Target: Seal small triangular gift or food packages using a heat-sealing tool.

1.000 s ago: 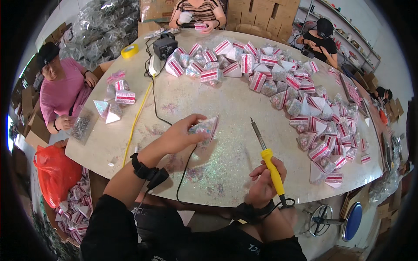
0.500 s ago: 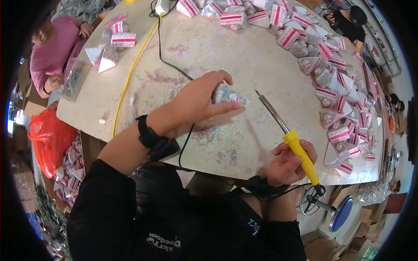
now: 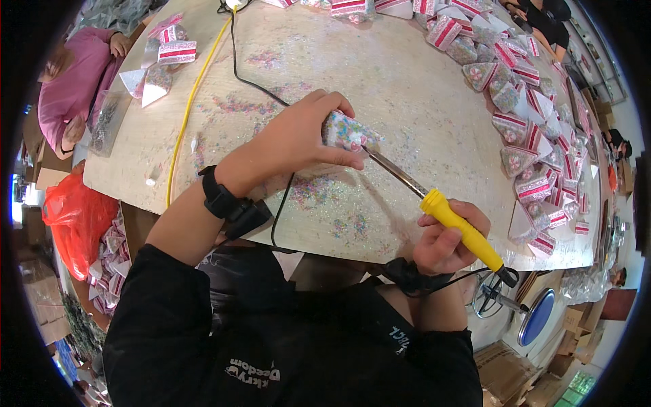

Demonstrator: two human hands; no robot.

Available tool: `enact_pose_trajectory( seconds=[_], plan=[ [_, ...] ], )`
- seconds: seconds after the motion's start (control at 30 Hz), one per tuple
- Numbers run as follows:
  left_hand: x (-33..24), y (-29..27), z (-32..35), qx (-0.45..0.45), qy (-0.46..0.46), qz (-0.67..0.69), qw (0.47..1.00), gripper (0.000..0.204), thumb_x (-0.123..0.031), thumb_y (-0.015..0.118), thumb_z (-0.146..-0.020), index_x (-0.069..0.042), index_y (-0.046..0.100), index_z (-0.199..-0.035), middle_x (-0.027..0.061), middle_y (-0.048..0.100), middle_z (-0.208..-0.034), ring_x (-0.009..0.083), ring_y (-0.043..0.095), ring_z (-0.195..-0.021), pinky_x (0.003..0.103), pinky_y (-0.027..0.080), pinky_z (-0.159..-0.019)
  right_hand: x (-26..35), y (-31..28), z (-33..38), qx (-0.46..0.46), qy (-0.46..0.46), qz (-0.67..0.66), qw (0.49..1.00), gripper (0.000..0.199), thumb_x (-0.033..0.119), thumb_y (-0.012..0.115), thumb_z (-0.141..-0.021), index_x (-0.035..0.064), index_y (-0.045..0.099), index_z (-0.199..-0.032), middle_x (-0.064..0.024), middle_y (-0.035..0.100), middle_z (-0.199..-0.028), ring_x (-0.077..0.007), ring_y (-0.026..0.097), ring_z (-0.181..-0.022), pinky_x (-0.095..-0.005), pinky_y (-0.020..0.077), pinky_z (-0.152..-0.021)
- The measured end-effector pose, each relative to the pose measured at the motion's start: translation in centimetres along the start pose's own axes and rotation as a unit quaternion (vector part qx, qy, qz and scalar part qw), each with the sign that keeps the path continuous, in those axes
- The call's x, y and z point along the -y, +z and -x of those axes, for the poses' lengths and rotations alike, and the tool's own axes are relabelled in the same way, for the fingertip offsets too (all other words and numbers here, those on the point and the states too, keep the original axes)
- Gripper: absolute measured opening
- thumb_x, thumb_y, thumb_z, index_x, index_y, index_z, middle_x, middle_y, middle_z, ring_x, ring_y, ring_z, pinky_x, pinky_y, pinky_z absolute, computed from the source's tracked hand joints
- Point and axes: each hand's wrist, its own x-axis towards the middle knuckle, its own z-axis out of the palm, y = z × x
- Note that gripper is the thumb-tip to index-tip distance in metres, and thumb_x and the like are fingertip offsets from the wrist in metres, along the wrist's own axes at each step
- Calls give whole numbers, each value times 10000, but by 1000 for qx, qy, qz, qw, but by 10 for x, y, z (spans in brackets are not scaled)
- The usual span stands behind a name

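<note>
My left hand (image 3: 293, 139) is closed round a glittery wedge-shaped cake-slice ornament (image 3: 347, 130), thumb on the near side and fingers on the far side. Its speckled pastel face points toward my right. In my right hand (image 3: 441, 245) is a soldering iron (image 3: 458, 221) with a yellow handle and a metal shaft. The iron's tip meets the ornament's near right edge; whether it touches the surface is too small to tell. A black cord runs from the handle's end past my right wrist.
Pink-striped cake-slice ornaments (image 3: 532, 188) are heaped along the table's right and far sides, a few more (image 3: 178, 52) at far left. A yellow cable (image 3: 187, 121) and black cord (image 3: 248, 83) cross the glitter-strewn table (image 3: 298, 51). A person (image 3: 76, 88) sits at left; a blue stool (image 3: 536, 317) stands right.
The soldering iron has moved left, and its tip has come from apart to the ornament's edge. My left hand has turned the ornament slightly. The whole view has shifted a little.
</note>
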Motion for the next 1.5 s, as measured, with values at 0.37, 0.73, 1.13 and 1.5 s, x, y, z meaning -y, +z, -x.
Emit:
enact_pose_trajectory(
  seconds=[0.37, 0.73, 1.13, 1.5],
  plan=[
    [2, 0, -1, 7, -3, -5, 1000, 673, -393, 882, -657, -54, 585, -1156, 136, 597, -1077, 303, 581, -1034, 369, 452, -911, -1, 3, -1, 19, -18, 19, 999, 370, 273, 520, -992, -59, 476, -1150, -183, 568, -1017, -178, 572, -575, -255, 496, -492],
    [0, 2, -1, 14, -33, 0, 999, 679, -406, 872, -687, -55, 568, -1183, 146, 630, -1090, 300, 618, -1006, 363, 479, -886, 2, 6, -1, -5, 3, 2, 1000, 381, 292, 565, -967, -43, 498, -1135, -157, 579, -982, -169, 577, -581, -247, 488, -495],
    [3, 4, -1, 20, -22, -15, 999, 710, -420, 857, -702, -48, 536, -1214, 167, 641, -1119, 333, 635, -1058, 379, 488, -920, 2, 7, -4, -10, 62, -9, 998, 376, 298, 579, -934, -9, 487, -1131, -135, 568, -935, -154, 579, -597, -240, 491, -512],
    [-1, 7, -2, 18, -16, -32, 999, 686, -408, 847, -716, -50, 533, -1209, 171, 638, -1098, 332, 636, -1039, 382, 491, -903, -3, 2, -4, 8, 45, -41, 998, 357, 224, 603, -914, -17, 466, -1139, -148, 557, -919, -156, 569, -591, -232, 484, -516]
  ],
)
